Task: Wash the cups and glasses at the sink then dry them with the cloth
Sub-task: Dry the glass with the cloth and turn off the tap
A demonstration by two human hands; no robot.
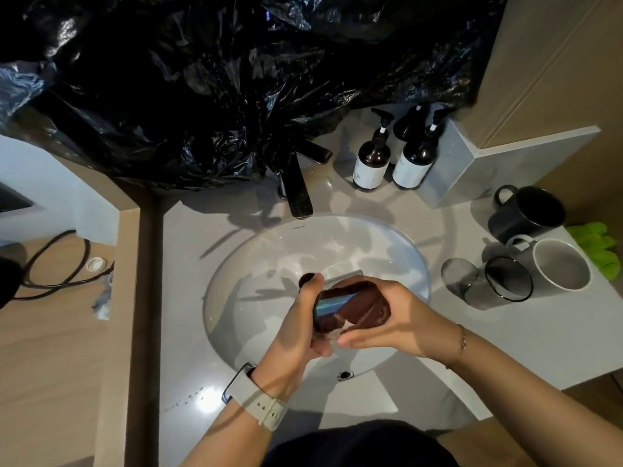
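A crumpled black bag (188, 82) hangs over the back of a grey surface (526, 332), its folds reaching down to the dark tap (298, 190) above a pale oval sink (242, 264). No water can be seen running from the tap. To the right of the sink stand a black mug (526, 214), a white mug (559, 264) and a clear glass (488, 281) lying on its side with its rim toward the white mug, all near one another; a green cloth (596, 247) shows just behind the mugs at the surface's edge. Two pump bottles (394, 156) sit behind the sink beside the tap. Over the basin, the left hand (296, 328), a pale watch (256, 396) on its wrist, is wrapped round a glass (337, 298) held on its side, while the right hand (387, 315) has its fingers pushed into the glass's mouth, seemingly rubbing the inside. The step looks like washing, with three vessels waiting and drying not yet begun. The risk lies in the grip: a wet, perhaps soapy glass could slip from the left hand and strike the hard basin, and fingers pressed inside could be cut if it cracked. A stray elbow could also knock the lying glass into a roll.
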